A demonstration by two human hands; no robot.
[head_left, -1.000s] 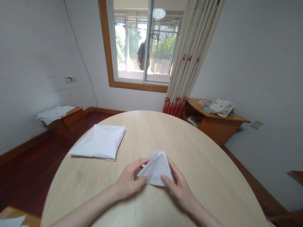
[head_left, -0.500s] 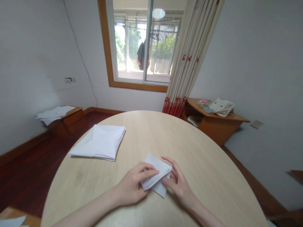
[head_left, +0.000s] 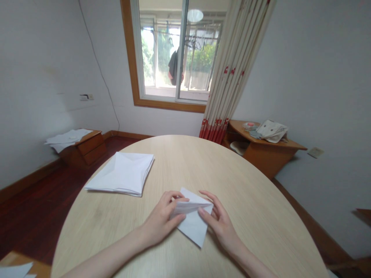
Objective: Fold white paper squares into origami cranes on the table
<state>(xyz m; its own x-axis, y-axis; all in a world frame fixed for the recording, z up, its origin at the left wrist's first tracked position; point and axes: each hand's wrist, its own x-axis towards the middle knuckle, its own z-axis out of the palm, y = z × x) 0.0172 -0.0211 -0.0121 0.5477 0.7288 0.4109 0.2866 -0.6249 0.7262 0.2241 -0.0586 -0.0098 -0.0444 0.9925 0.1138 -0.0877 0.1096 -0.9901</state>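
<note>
Folded paper (head_left: 193, 228) altered since the earlier frame — layers parted, more of its lower face exposed; left hand (head_left: 159, 221) and right hand (head_left: 222, 221) — both pinching its edges.

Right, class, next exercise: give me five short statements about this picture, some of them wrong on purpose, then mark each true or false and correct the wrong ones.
1. The left hand and the right hand both hold the folded paper. True.
2. The paper stack lies on the floor. False: it lies on the table.
3. In the picture, the curtain hangs at the right side of the window. True.
4. The table has a straight far edge with square corners. False: its far edge is rounded.
5. The paper stack is nearer the left hand than the right. True.
</note>
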